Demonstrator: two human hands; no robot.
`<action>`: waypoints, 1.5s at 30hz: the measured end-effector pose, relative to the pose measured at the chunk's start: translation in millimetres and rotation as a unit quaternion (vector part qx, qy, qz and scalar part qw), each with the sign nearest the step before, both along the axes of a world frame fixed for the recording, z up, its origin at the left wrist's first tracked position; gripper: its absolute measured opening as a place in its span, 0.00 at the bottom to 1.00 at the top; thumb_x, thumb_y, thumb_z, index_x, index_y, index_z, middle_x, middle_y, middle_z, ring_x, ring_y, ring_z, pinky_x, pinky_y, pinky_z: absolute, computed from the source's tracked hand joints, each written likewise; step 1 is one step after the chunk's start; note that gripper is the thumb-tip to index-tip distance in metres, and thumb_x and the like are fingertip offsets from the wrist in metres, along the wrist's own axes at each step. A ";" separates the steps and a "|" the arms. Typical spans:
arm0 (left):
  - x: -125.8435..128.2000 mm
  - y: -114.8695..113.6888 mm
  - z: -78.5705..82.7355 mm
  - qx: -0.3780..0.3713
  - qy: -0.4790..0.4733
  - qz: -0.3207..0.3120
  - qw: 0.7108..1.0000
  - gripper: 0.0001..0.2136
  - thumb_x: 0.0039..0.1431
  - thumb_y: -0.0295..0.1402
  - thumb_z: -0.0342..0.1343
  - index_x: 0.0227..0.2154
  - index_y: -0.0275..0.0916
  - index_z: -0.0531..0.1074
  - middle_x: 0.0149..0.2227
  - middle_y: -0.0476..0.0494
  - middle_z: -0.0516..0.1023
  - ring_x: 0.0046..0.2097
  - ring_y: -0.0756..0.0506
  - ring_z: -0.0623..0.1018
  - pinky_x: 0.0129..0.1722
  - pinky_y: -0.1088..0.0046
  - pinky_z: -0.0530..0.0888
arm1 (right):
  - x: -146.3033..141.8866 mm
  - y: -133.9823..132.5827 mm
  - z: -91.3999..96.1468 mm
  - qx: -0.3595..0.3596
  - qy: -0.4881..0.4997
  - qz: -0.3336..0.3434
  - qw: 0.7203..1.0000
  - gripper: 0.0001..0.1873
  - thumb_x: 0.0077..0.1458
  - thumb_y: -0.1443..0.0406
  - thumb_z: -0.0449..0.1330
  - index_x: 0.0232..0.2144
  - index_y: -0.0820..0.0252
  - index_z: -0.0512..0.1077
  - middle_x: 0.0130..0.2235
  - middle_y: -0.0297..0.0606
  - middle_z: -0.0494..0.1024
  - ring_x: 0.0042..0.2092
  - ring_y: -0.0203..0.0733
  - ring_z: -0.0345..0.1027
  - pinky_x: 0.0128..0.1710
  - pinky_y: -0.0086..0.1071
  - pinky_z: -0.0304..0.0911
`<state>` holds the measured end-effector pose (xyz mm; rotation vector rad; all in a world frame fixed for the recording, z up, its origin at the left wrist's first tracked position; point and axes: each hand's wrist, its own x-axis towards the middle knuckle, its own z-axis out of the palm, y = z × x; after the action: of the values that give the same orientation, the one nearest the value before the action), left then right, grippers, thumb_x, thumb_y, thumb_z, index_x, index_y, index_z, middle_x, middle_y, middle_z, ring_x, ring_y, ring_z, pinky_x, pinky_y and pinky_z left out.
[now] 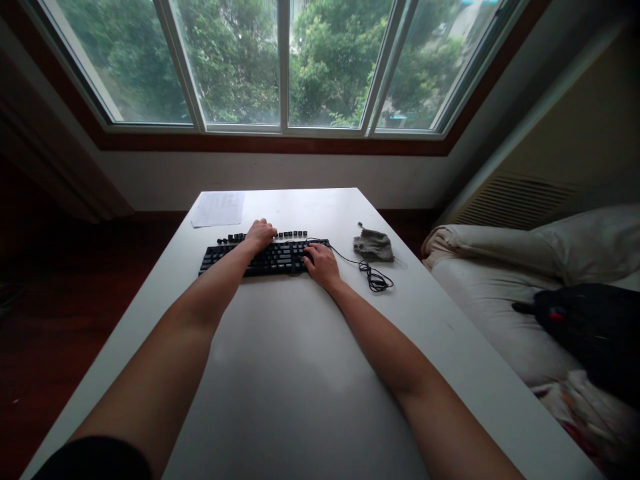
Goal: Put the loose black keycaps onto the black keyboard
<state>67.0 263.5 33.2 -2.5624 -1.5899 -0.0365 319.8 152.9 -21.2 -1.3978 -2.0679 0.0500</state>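
A black computer keyboard [280, 259] lies across the white table, with some keys hidden under my hands and left forearm. Behind its back edge stands a row of small loose black keycaps [293, 234]. My left hand [261, 235] is over this row, fingers bent down and closed at the keycaps; what is between the fingertips is hidden. My right hand [323, 263] rests on the keyboard's right end, its thumb and curled fingers gripping there. From the keyboard's back a black cable [376, 277] runs right and ends in a coiled bundle.
A grey cloth pouch [373, 245] lies right of the keyboard, near the cable. Printed paper [218, 209] is at the far left corner of the white table [280, 373]. A pale sofa [490, 313] with a black bag [590, 327] stands along the right; a window is ahead.
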 end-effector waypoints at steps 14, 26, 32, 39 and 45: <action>-42.0 -1.8 22.8 0.001 -0.048 -0.033 0.998 0.11 0.61 0.38 0.58 0.43 0.48 0.84 0.44 0.44 0.85 0.50 0.39 0.76 0.54 0.64 0.68 | -0.2 -0.8 0.8 0.009 0.000 0.000 1.000 0.17 0.65 0.61 0.57 0.53 0.56 0.76 0.59 0.47 0.75 0.61 0.55 0.64 0.63 0.50 0.58; -52.8 -14.9 12.5 -0.083 -0.089 -0.087 0.989 0.11 0.59 0.37 0.59 0.41 0.52 0.84 0.40 0.52 0.86 0.42 0.46 0.81 0.45 0.74 0.72 | -1.3 -1.6 0.9 0.015 -0.006 -0.001 1.000 0.16 0.66 0.61 0.57 0.53 0.57 0.76 0.59 0.46 0.75 0.62 0.54 0.64 0.63 0.48 0.58; -54.3 -13.3 8.9 -0.060 -0.084 -0.111 0.988 0.10 0.58 0.37 0.61 0.40 0.50 0.85 0.38 0.52 0.86 0.40 0.46 0.82 0.41 0.74 0.72 | -2.3 -2.2 1.4 0.010 -0.006 -0.001 1.000 0.16 0.65 0.61 0.58 0.53 0.57 0.76 0.59 0.47 0.75 0.62 0.54 0.64 0.64 0.49 0.57; -55.2 -15.4 8.7 -0.038 -0.083 -0.135 0.987 0.09 0.58 0.34 0.60 0.39 0.49 0.84 0.38 0.53 0.86 0.41 0.46 0.82 0.43 0.74 0.72 | -1.8 -1.7 1.3 0.011 -0.004 0.001 1.000 0.16 0.66 0.61 0.58 0.53 0.56 0.76 0.59 0.47 0.75 0.62 0.54 0.64 0.63 0.49 0.57; -57.9 -16.6 7.5 -0.034 -0.075 -0.135 0.987 0.10 0.59 0.34 0.60 0.41 0.50 0.84 0.39 0.52 0.86 0.43 0.45 0.82 0.44 0.72 0.72 | -1.9 -1.6 1.0 0.013 0.000 0.002 1.000 0.16 0.66 0.61 0.58 0.53 0.57 0.76 0.59 0.47 0.75 0.62 0.54 0.64 0.63 0.49 0.57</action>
<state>9.1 246.8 40.7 -2.8712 -1.2964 -0.2085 317.8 151.4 -20.2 -1.3784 -2.0641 0.0242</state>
